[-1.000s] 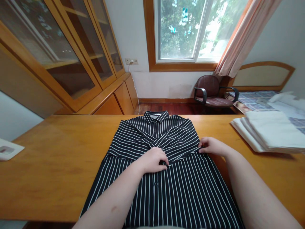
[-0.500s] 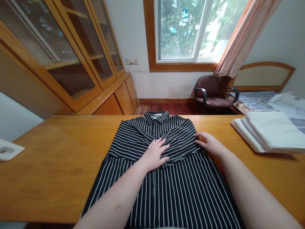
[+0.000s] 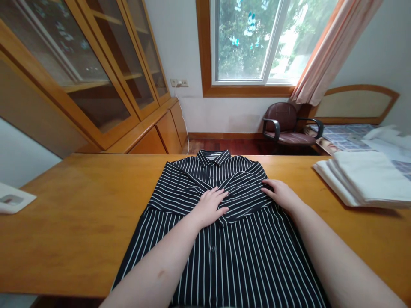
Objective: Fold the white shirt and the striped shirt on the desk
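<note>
A black shirt with white stripes (image 3: pixel 244 244) lies front up on the wooden table, its collar toward the far edge. Both sleeves are folded inward across the chest and overlap near the middle. My left hand (image 3: pixel 210 207) rests flat on the crossed sleeves, fingers spread. At the right side of the shirt, my right hand (image 3: pixel 281 194) touches the outer edge of the folded sleeve with its fingers apart. Neither hand grips the cloth. My forearms cover parts of the shirt's lower body.
Folded white cloths (image 3: pixel 369 179) are stacked on the table (image 3: pixel 80 222) at the right. A white object (image 3: pixel 14 199) sits at the left edge. Beyond the table are a maroon armchair (image 3: pixel 282 122), a bed (image 3: pixel 346 132) and a glass-door cabinet (image 3: pixel 128 77).
The whole view has shifted slightly. My left hand stays on the crossed sleeves, and my right hand remains at the sleeve's edge with barely any movement.
</note>
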Action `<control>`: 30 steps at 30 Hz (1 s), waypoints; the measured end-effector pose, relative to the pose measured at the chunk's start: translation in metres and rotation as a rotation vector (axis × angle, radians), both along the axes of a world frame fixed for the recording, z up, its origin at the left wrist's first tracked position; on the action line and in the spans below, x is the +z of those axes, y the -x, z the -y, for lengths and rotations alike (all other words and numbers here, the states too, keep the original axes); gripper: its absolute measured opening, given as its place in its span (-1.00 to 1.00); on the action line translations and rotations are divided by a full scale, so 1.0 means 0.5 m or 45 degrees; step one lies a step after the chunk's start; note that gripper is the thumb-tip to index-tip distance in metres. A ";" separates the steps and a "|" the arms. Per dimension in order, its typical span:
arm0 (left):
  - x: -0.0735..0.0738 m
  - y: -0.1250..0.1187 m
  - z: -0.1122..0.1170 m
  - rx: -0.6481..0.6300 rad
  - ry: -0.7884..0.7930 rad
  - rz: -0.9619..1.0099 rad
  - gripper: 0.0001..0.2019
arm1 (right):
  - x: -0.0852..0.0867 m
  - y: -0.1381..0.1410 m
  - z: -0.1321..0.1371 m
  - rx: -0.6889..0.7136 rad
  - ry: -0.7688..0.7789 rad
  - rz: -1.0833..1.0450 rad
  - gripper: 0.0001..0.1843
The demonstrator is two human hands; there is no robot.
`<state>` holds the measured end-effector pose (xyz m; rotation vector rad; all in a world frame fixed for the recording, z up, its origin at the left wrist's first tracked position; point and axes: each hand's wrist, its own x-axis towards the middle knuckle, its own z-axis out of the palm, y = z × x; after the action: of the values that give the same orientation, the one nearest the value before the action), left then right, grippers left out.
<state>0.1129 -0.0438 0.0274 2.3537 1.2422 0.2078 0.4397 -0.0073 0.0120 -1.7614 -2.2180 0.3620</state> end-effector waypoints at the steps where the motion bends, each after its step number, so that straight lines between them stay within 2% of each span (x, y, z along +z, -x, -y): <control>1: 0.000 0.000 0.000 0.001 0.001 -0.002 -0.41 | 0.002 -0.001 0.000 0.019 -0.035 -0.015 -0.54; 5: -0.004 -0.001 -0.002 -0.024 -0.002 -0.017 -0.38 | 0.019 0.023 0.001 0.112 -0.115 -0.110 -0.50; 9: -0.010 -0.002 -0.004 -0.027 -0.013 -0.018 -0.38 | 0.032 0.090 -0.014 0.259 -0.019 -0.114 -0.39; 12: -0.012 -0.003 -0.005 -0.017 -0.018 -0.022 -0.38 | 0.016 0.130 -0.046 0.353 0.092 -0.024 -0.37; 15: -0.012 -0.003 -0.005 -0.020 -0.014 -0.020 -0.38 | -0.014 0.134 -0.087 0.348 0.135 0.076 -0.39; 19: -0.009 -0.004 -0.005 -0.023 -0.012 -0.007 -0.39 | -0.037 0.099 -0.133 0.134 0.082 0.195 -0.34; 24: -0.009 -0.008 -0.007 -0.023 -0.008 -0.003 -0.38 | -0.038 0.073 -0.164 -0.233 0.145 0.223 -0.23; 30: -0.012 -0.009 -0.009 -0.030 -0.002 -0.010 -0.37 | -0.048 0.078 -0.171 -0.407 0.109 0.182 -0.12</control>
<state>0.1176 -0.0394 0.0212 2.3712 1.2174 0.1919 0.4006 0.0782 -0.0119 -2.2073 -1.9864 0.2696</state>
